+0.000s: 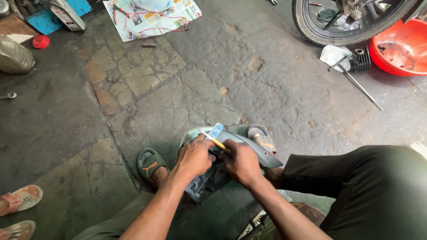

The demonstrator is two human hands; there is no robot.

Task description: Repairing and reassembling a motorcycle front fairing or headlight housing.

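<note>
My left hand [194, 156] is closed around the near end of a grey plastic motorcycle panel [249, 153] that lies tilted over the stone floor [187, 98] between my feet, and my right hand [242, 163] is curled tight on a thin yellow-handled tool [215, 141] pressed against that panel just between both hands. A green sandal [150, 163] sits just left of my left hand; well beyond my right hand are a black tyre [311, 31] and an orange plastic basin [398, 46].
</note>
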